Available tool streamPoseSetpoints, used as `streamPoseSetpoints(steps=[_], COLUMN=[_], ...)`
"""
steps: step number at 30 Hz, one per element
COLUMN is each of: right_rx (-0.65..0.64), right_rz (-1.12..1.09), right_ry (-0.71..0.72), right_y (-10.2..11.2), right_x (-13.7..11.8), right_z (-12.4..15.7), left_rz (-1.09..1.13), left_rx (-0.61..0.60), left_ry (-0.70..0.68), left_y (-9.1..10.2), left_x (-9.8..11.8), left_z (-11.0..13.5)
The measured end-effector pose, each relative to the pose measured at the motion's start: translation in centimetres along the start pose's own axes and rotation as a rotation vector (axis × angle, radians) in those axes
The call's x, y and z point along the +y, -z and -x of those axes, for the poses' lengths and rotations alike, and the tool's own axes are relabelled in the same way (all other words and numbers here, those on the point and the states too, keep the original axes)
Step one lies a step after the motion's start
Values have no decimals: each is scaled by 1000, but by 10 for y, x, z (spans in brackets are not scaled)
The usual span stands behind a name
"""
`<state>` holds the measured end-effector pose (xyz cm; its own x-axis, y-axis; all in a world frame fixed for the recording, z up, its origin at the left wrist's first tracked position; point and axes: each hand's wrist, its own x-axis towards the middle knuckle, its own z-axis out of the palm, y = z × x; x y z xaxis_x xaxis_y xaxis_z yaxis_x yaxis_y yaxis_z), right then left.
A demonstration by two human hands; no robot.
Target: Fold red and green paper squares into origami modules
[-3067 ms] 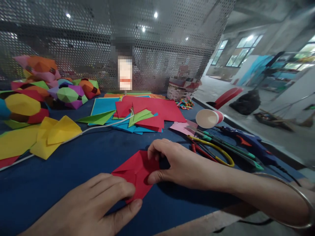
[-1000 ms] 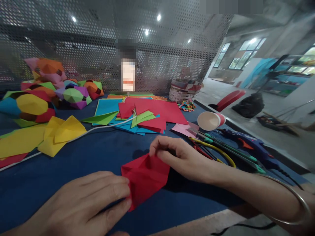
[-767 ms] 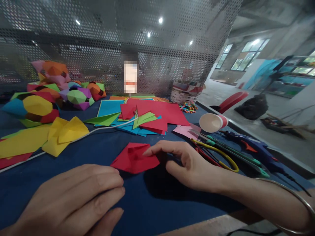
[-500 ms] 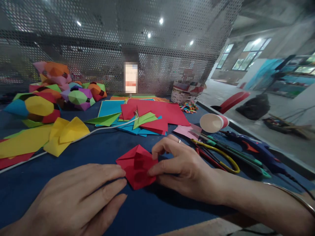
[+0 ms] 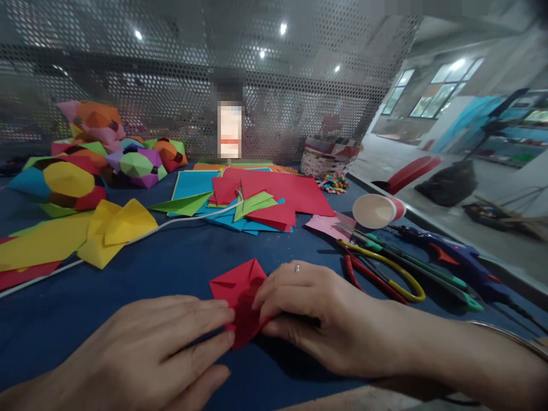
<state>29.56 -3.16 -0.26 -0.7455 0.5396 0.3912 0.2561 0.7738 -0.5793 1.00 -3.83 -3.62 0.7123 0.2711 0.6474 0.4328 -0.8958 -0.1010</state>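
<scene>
A folded piece of red paper point(image 5: 240, 288) with crease lines lies on the dark blue tabletop in front of me. Stretched fingers of my left hand point(image 5: 166, 339) rest on its lower left edge, with the thumb apart from it. My right hand point(image 5: 303, 311), wearing a ring, has its bent fingers and thumb closed on the paper's right side, hiding part of it. Beyond the hands lies a pile of red paper point(image 5: 278, 191), blue paper point(image 5: 240, 220) and green paper point(image 5: 257, 204) pieces. Folded yellow paper point(image 5: 124, 225) lies to the left.
Scissors point(image 5: 402, 279), a green-handled cutter point(image 5: 428, 268), a glue gun point(image 5: 449, 251) and a tipped paper cup point(image 5: 372, 211) lie right. Multicoloured paper balls point(image 5: 68, 182) stand far left, a woven basket point(image 5: 329, 157) at the back. A white cord point(image 5: 184, 220) crosses the table.
Both hands and the red paper have shifted slightly nearer to me and right in view. My right fingers have curled further over the paper's right side, and the paper has turned a little.
</scene>
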Motion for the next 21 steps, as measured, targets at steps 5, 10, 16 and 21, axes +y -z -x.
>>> streamPoseSetpoints(steps=[5, 10, 16, 21], right_rx=[59, 74, 77, 76], right_rz=[27, 88, 93, 126], right_ry=[-213, -365, -402, -390], right_y=[-7, -13, -16, -19], right_x=[4, 3, 0, 0], right_z=[-6, -11, -14, -14], left_rz=[75, 64, 103, 117], left_rx=[18, 53, 40, -81], left_ry=[12, 6, 54, 146], left_y=[0, -3, -4, 4], left_x=[4, 5, 9, 12], left_z=[-3, -3, 5, 13])
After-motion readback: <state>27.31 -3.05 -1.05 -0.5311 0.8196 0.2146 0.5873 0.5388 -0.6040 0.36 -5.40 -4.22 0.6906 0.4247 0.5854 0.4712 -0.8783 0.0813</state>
